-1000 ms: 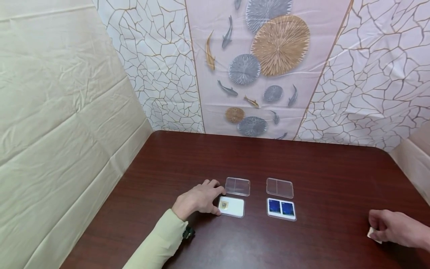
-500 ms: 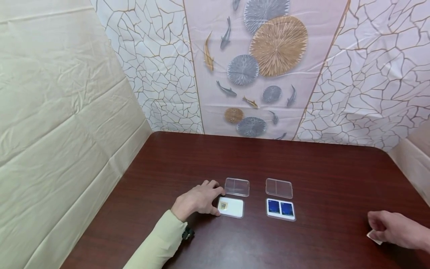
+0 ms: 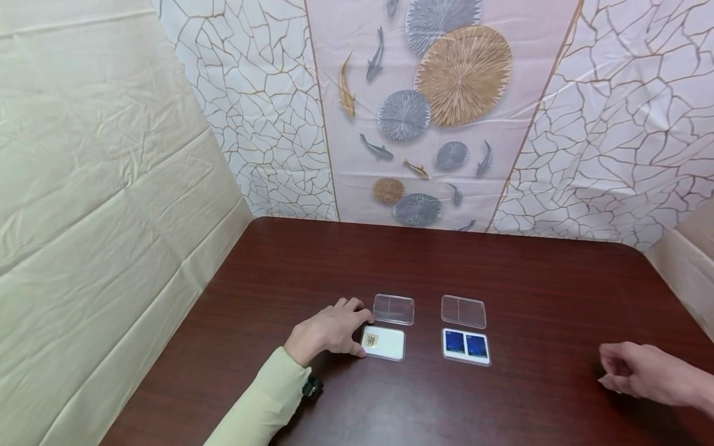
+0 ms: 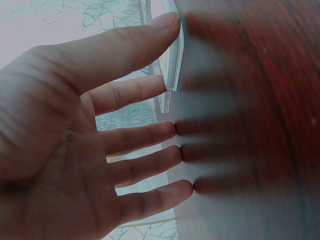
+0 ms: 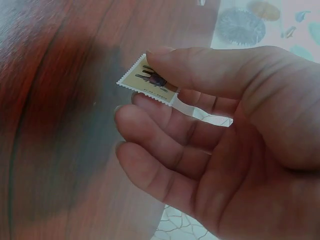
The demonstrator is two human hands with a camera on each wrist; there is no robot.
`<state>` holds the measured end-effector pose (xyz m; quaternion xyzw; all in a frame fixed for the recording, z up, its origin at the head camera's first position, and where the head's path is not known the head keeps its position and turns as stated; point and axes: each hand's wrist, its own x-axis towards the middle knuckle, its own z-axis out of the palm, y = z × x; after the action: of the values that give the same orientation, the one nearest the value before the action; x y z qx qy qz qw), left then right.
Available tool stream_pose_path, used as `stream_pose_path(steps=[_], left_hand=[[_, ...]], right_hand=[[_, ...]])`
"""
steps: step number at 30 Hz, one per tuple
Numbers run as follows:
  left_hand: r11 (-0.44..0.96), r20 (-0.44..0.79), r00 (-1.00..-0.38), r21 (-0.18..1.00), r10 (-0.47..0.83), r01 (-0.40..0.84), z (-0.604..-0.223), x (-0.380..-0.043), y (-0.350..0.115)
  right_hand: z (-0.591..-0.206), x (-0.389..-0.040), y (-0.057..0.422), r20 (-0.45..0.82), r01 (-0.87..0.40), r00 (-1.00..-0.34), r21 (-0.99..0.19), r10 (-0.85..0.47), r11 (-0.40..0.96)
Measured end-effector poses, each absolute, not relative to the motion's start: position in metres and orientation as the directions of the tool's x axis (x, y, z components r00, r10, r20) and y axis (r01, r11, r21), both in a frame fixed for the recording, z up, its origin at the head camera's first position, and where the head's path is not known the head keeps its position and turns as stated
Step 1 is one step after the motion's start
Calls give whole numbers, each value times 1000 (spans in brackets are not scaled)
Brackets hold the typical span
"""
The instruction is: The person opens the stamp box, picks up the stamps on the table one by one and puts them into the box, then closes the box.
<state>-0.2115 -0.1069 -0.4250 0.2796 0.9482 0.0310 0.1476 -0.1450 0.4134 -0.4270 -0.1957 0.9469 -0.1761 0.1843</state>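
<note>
Stamp (image 5: pixel 141 84) with perforated edges is pinched between thumb and finger of the right hand (image 3: pixel 649 375), over the surface (image 3: pixel 558 297) towards its right edge. Much of it sticks out past the grip — a hard squeeze could crease it, a slack one let it flutter down. The left hand (image 3: pixel 331 328) is spread, fingertips down beside the white case (image 3: pixel 392 345); a nudge there might slide the second stamp (image 3: pixel 370 340) askew.
</note>
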Motion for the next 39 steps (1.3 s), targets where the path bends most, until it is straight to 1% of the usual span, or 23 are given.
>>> stream_pose_path(steps=[3, 6, 12, 21, 27, 32, 35, 39], left_hand=[[841, -260, -800, 139, 541, 523, -425, -212, -107], [841, -261, -800, 141, 540, 522, -425, -211, -107], [843, -263, -801, 144, 537, 518, -425, -212, -106], [835, -247, -797, 157, 550, 527, -426, -212, -109], [825, -243, -789, 151, 565, 545, -425, -213, -108], [828, -254, -789, 153, 560, 539, -424, -214, -107], [829, -259, -787, 158, 559, 537, -424, -215, -107], [832, -264, -789, 162, 554, 530, -425, -215, -108]], right_hand=[[-426, -145, 408, -236, -341, -855, -413, -461, 845], [-424, -147, 402, -220, -359, -850, -423, -479, 832], [-419, -152, 392, -240, -357, -841, -426, -485, 831], [-411, -161, 372, -232, -374, -813, -495, -534, 784], [-409, -165, 359, -182, -416, -820, -463, -543, 783], [-406, -170, 348, -186, -410, -825, -452, -533, 792], [-403, -174, 342, -215, -389, -822, -465, -527, 796], [-399, -178, 330, -212, -394, -816, -476, -538, 786]])
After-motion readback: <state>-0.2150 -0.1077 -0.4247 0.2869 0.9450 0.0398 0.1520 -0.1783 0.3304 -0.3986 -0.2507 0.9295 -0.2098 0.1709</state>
